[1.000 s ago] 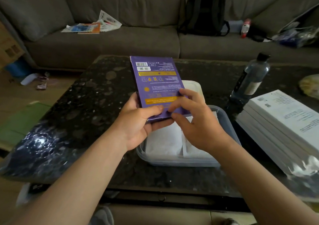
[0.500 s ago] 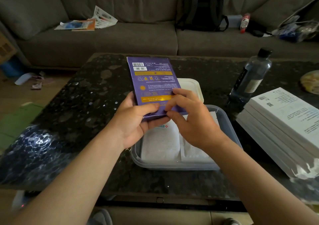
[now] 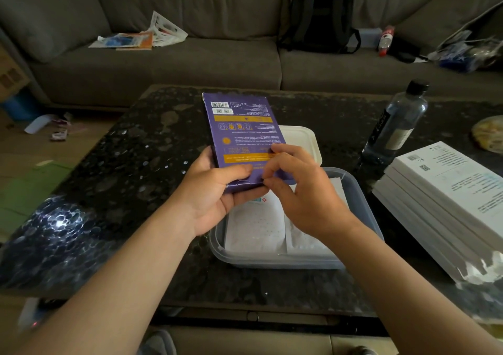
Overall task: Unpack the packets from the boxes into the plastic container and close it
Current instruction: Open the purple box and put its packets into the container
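Over a dark stone coffee table [image 3: 130,164], a person is holding a purple box [image 3: 239,137] just above the far left corner of an open plastic container [image 3: 272,262], its far end tilting up and away. The left hand [image 3: 212,194] is gripping the near end, thumb lying across the printed face and fingers curling underneath. The right hand [image 3: 304,191] is pinching the near right corner, thumb and bent fingertips working at what looks to be the end flap.

The box is looking light and thin, plain card likely to be staying stiff along its length yet denting under a hard squeeze. The safest hold is probably along the long edges, leaving the near end free. A half-moon thumb notch there is likely marking where the flap is opening.

Its face is showing deep purple with two orange bands, a white barcode label at the far end and small print running upside down to the viewer. White packets [image 3: 255,229] are already lying flat in the container, side by side. A white lid [image 3: 302,137] is resting on the table just beyond it, and a stack of white boxes [image 3: 446,191] is waiting at right.
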Demonstrator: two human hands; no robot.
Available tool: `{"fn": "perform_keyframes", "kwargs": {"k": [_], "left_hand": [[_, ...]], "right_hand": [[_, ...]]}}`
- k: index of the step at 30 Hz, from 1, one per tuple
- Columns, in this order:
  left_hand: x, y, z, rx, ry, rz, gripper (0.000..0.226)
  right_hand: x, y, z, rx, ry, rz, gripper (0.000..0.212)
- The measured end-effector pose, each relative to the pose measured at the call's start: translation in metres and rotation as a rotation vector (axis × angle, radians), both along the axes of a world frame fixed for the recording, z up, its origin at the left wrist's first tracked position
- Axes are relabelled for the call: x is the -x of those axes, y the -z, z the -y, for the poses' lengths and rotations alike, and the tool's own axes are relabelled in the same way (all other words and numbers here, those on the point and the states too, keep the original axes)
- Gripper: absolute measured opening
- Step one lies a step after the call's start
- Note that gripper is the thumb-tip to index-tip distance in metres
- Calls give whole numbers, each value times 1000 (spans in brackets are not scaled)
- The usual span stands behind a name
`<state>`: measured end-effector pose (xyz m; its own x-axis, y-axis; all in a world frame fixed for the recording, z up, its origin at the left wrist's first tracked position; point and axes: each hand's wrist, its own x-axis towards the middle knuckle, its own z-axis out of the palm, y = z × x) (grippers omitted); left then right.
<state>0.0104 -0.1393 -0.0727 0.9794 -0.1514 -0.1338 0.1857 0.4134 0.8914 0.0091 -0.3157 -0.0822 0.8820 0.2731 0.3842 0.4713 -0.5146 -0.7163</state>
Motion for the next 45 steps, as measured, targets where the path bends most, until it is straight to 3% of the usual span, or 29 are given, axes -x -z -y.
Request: {"fn": "perform_keyframes", "kwargs": {"k": [30,33,38,45], "left_hand": [[-2,0,-1,5,-8,2,49],[-2,0,-1,6,-18,1,49],[-1,1,-2,-6,-27,13,47],[0,1,-2,-17,-40,1,43]], "right_hand": [[-1,-1,-5,8,10,-6,13],[-2,1,-3,-1,10,7,22],[-2,10,-2,3,50,144,22],[-6,17,-1,158,43,339,11]]}}
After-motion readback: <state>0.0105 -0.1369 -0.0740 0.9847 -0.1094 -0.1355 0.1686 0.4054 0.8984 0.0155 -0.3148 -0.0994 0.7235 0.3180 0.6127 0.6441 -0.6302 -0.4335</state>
